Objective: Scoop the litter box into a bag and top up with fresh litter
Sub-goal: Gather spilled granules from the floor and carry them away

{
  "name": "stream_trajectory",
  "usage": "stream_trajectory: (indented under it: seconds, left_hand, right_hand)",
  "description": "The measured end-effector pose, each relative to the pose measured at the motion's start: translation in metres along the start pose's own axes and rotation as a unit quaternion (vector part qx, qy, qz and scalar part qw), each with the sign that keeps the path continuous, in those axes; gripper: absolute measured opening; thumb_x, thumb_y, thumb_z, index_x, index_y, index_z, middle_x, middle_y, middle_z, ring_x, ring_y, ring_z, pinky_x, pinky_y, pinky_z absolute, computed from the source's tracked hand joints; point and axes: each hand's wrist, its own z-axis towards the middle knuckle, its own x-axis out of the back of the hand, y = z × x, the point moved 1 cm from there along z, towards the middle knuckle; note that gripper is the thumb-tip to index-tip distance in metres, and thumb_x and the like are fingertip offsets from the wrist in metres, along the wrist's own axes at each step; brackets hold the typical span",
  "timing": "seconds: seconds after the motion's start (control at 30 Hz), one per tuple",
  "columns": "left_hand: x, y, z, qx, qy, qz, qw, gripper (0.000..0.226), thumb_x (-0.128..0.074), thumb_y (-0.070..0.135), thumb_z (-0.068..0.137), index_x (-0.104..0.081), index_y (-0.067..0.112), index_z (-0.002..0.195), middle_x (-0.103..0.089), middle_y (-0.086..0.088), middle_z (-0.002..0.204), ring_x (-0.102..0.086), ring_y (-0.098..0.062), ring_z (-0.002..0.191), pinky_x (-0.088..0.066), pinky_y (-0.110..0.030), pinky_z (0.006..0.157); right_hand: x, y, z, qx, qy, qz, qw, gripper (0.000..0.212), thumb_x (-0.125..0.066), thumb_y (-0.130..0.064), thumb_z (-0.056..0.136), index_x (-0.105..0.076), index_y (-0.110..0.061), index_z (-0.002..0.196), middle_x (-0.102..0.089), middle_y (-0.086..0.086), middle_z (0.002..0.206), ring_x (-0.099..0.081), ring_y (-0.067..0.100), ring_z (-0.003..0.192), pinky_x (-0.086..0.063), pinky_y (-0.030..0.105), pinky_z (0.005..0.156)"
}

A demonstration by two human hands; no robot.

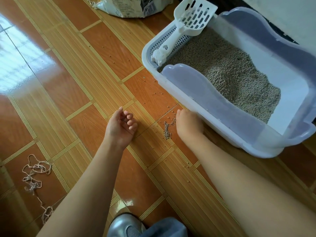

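Tiled floor (68, 82): litter box (227, 127), spilled granules (167, 129), tangled string (32, 184), sack (130, 6), probably litter.

The litter box (213, 123) wall touched my right hand (188, 124) on its right and blocked that side. Just left of it, pellets (168, 129) lay on the floor (150, 117), then bare tiles reached my left hand (122, 124). Ahead of both hands I had open tiles. Tangled string (34, 175) lay back-left of the left hand.
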Motion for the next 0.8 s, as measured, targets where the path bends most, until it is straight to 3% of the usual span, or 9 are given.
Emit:
stream_trajectory:
  seconds: [0.17,0.33,0.5,0.57,0.63,0.73,0.8]
  left_hand:
    - [0.001,0.003,0.001,0.003,-0.003,0.007,1.000,0.045,-0.041,0.025,0.097,-0.050,0.013,0.054,-0.042,0.003,0.048,-0.035,-0.007,0.038,-0.027,-0.016,0.035]
    - [0.002,0.005,0.002,0.002,-0.008,0.011,1.000,0.042,-0.041,0.024,0.097,-0.048,0.014,0.057,-0.041,0.003,0.048,-0.035,-0.007,0.038,-0.027,-0.016,0.036]
    - [0.003,0.004,0.002,0.002,-0.013,0.012,1.000,0.048,-0.041,0.024,0.097,-0.052,0.014,0.050,-0.042,0.003,0.048,-0.035,-0.007,0.038,-0.027,-0.016,0.036]
    - [0.004,0.004,0.001,0.003,-0.012,0.016,1.000,0.047,-0.042,0.024,0.096,-0.052,0.014,0.051,-0.043,0.003,0.049,-0.035,-0.007,0.039,-0.027,-0.016,0.036]
    - [0.005,0.003,0.001,0.004,-0.010,0.019,1.000,0.048,-0.041,0.024,0.096,-0.052,0.014,0.051,-0.044,0.003,0.048,-0.036,-0.007,0.038,-0.027,-0.016,0.036]
    - [0.005,0.003,-0.001,0.005,-0.007,0.019,1.000,0.052,-0.041,0.024,0.097,-0.054,0.014,0.048,-0.044,0.003,0.048,-0.036,-0.007,0.038,-0.027,-0.016,0.036]
    - [0.005,0.003,-0.002,0.005,-0.005,0.018,1.000,0.053,-0.040,0.024,0.097,-0.054,0.014,0.047,-0.044,0.003,0.048,-0.036,-0.007,0.038,-0.027,-0.016,0.037]
  right_hand:
    - [-0.008,-0.006,0.010,0.009,-0.005,-0.095,0.995,0.031,-0.029,-0.010,0.102,-0.056,0.001,0.114,-0.064,0.017,0.109,-0.062,0.031,0.099,-0.044,0.032,0.062]
    - [-0.011,-0.005,0.012,0.154,0.043,-0.167,0.973,0.028,-0.030,-0.012,0.102,-0.054,0.001,0.110,-0.066,0.014,0.105,-0.066,0.028,0.094,-0.046,0.031,0.061]
    - [-0.019,-0.001,0.003,0.317,0.065,-0.156,0.933,0.033,-0.033,-0.017,0.102,-0.058,0.000,0.091,-0.064,0.015,0.081,-0.067,0.028,0.072,-0.044,0.031,0.050]
    - [-0.025,-0.005,-0.003,0.352,0.066,-0.166,0.919,0.026,-0.051,-0.019,0.095,-0.059,-0.003,0.076,-0.061,0.011,0.065,-0.062,0.024,0.054,-0.041,0.027,0.041]
    - [-0.027,-0.009,-0.009,0.361,0.100,-0.158,0.914,0.032,-0.069,-0.025,0.083,-0.056,-0.007,0.059,-0.055,0.007,0.049,-0.053,0.019,0.036,-0.032,0.019,0.033]
    - [-0.036,-0.006,-0.013,0.373,0.102,-0.167,0.907,0.040,-0.061,-0.041,0.087,-0.056,-0.009,0.063,-0.057,0.005,0.053,-0.052,0.018,0.039,-0.026,0.018,0.036]
    - [-0.035,-0.002,-0.015,0.370,0.126,-0.159,0.907,0.043,-0.071,-0.047,0.075,-0.052,-0.013,0.055,-0.050,0.002,0.046,-0.046,0.014,0.033,-0.021,0.015,0.035]
